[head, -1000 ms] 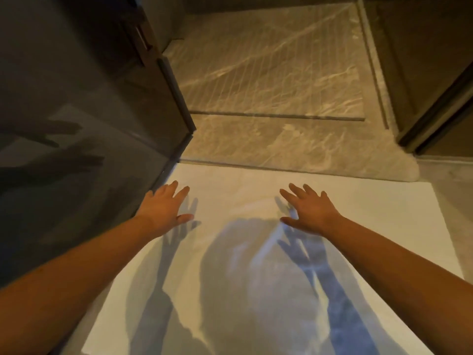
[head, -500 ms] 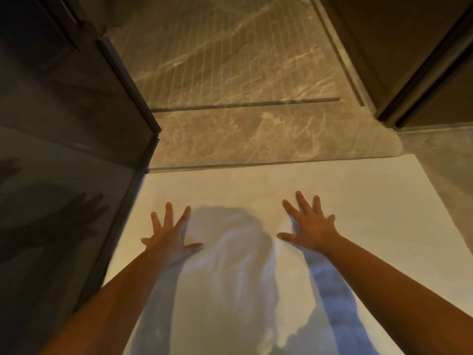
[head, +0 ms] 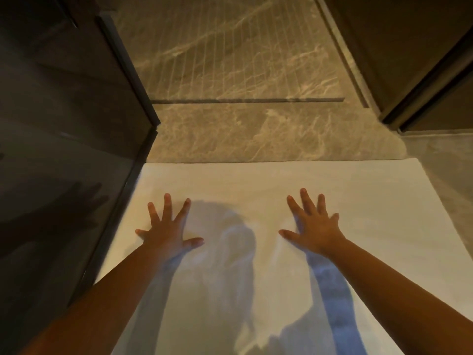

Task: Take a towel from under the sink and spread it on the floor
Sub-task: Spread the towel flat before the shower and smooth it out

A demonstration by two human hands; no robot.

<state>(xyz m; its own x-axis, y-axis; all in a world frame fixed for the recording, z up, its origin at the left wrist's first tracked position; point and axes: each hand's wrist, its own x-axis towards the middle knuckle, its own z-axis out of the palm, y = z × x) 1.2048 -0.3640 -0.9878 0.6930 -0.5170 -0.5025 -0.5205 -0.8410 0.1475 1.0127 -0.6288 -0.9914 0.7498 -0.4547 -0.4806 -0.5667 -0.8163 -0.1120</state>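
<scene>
The white towel is being pressed flat on the marble floor, its left edge lying along the dark cabinet. It is being held down by the left hand and right hand, fingers splayed straight, gripping nothing.

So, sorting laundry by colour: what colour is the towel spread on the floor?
Plain white or off-white, no pattern; the towel shows only in the head view.
</scene>
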